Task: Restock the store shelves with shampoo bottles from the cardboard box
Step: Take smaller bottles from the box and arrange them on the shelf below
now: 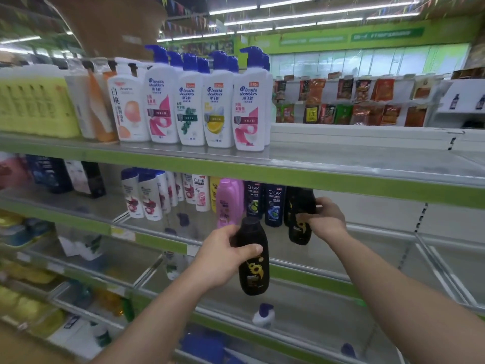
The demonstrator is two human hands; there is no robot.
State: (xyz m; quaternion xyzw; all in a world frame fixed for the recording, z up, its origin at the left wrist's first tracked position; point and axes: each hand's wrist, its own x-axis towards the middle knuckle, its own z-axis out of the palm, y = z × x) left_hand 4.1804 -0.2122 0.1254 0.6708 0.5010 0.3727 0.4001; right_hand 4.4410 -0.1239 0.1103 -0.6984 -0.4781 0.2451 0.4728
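Green-edged metal shelves fill the aisle in front of the person, and a blurred brown cardboard box (112, 24) sits up behind the white pump bottles (189, 101) on the top shelf (341, 158). That row ends about halfway along, and bare metal runs on to the right of it. On the second shelf (372, 232), under the green lip, a pink bottle (228, 203) and two dark blue bottles (273, 206) stand in a line. Just right of them the right hand (325, 219) is wrapped round a black bottle (301, 216), fingers curled over its far side. The bottle leans a little, its base down at the front rail; I cannot tell whether it touches the shelf. Past that hand the shelf shows plain metal out to the slotted upright. The left hand (223, 256) clasps a second black bottle with a sunflower label (253, 258), thumb across the front and fingers behind. This one is upright, cap on top, out in front of the shelf's edge, below the pink bottle and clear of everything around it. The two black bottles are near each other but apart.
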